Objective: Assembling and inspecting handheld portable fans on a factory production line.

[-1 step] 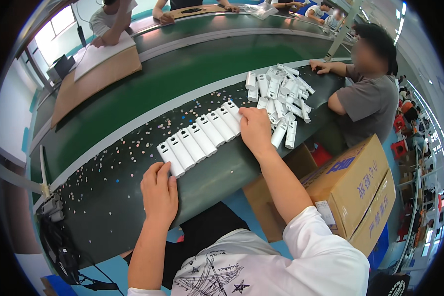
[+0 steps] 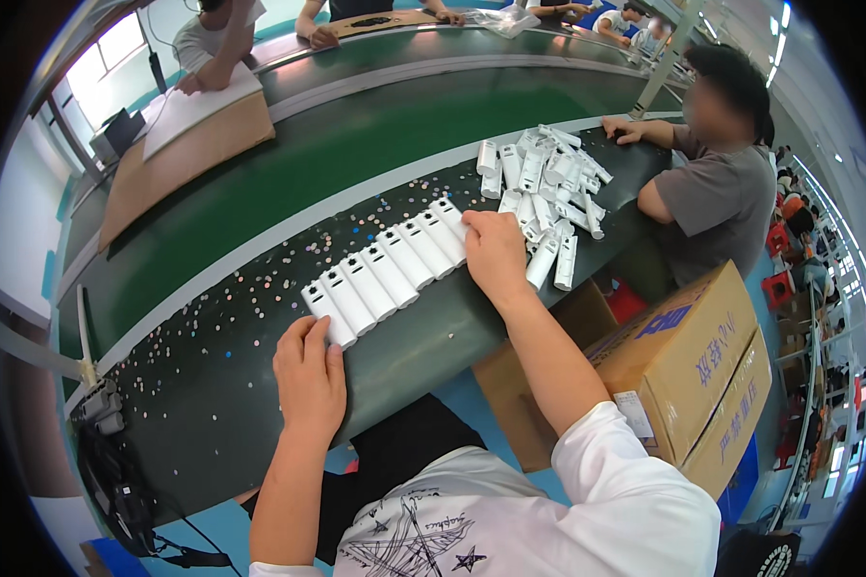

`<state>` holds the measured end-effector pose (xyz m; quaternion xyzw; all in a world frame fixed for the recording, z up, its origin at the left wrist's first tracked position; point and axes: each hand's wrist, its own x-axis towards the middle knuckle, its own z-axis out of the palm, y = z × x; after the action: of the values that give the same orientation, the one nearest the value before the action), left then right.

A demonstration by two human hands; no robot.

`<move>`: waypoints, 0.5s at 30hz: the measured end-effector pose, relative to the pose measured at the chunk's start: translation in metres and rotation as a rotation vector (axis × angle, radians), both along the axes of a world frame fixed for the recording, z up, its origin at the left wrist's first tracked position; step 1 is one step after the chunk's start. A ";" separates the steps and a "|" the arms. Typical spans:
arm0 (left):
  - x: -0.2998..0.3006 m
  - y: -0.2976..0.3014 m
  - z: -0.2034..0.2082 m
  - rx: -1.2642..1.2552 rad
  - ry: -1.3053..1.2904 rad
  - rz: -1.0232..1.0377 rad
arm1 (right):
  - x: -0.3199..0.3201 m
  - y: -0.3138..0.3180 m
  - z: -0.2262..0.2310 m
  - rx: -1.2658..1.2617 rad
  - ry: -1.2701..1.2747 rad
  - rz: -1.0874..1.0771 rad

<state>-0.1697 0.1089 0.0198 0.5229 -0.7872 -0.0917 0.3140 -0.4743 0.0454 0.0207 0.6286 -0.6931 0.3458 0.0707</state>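
Observation:
Between my two hands, a slanting row of several white plastic casings (image 2: 388, 268) lies side by side on the dark table. They are long and half-round, with small dark slots and notches at their far ends. My left hand (image 2: 310, 377) presses its bent fingers against the near left end of the row. At the opposite end, my right hand (image 2: 495, 252) has its fingers curled against the last casing. The row is held together from both ends; some fingertips are hidden. Just beyond my right hand lies a loose pile of similar white casings (image 2: 560, 178).
Small round pale and coloured bits (image 2: 250, 296) are scattered over the dark tabletop (image 2: 423, 351). A green conveyor belt (image 2: 356, 125) runs beyond it. A co-worker (image 2: 712, 183) sits to the right by a large cardboard box (image 2: 683, 356). Black cables and a bag (image 2: 115, 481) hang at left.

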 end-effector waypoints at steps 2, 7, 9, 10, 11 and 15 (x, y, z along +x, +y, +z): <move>0.000 -0.001 -0.004 0.022 -0.010 -0.012 | 0.002 0.002 -0.001 -0.022 0.004 0.016; 0.001 0.000 0.001 -0.081 -0.065 0.096 | 0.024 0.007 0.008 0.093 -0.159 0.154; 0.002 -0.001 0.003 -0.075 -0.086 0.097 | 0.034 0.006 0.010 0.120 -0.276 0.234; 0.003 -0.001 0.004 -0.068 -0.109 0.097 | 0.035 0.005 0.013 0.185 -0.293 0.262; 0.004 -0.001 0.003 -0.067 -0.108 0.099 | 0.037 0.004 0.018 0.249 -0.311 0.290; 0.009 -0.003 0.000 0.007 -0.175 0.112 | 0.023 -0.034 0.015 -0.052 -0.226 0.196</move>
<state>-0.1611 0.1061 0.0194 0.5730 -0.7808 -0.0309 0.2471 -0.4514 0.0114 0.0356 0.6481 -0.6228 0.4375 -0.0254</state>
